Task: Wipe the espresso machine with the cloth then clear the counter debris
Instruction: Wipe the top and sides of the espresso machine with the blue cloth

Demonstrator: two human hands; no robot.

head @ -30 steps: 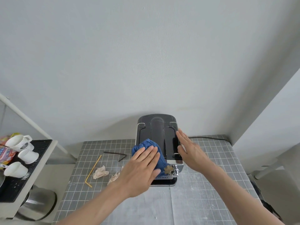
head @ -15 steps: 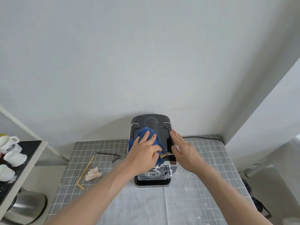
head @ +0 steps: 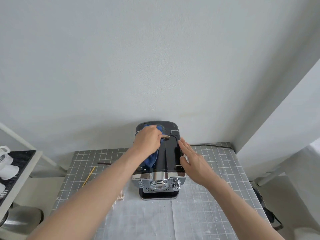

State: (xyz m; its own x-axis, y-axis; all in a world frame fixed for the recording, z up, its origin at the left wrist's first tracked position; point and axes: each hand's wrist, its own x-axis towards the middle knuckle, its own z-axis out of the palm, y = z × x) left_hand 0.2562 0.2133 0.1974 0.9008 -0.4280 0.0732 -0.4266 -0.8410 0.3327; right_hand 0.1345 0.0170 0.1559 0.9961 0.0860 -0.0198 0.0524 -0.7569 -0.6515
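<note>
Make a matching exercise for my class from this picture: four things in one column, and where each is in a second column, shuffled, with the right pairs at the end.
Things
1. blue cloth
2. right hand
3. yellow straw
4. black cable

Places
A. flat against the right side of the espresso machine
B. on the counter behind the machine, to its right
C. under the left hand on top of the machine
D. on the counter to the left of the machine

Pairs: 1-C, 2-A, 3-D, 4-B
</note>
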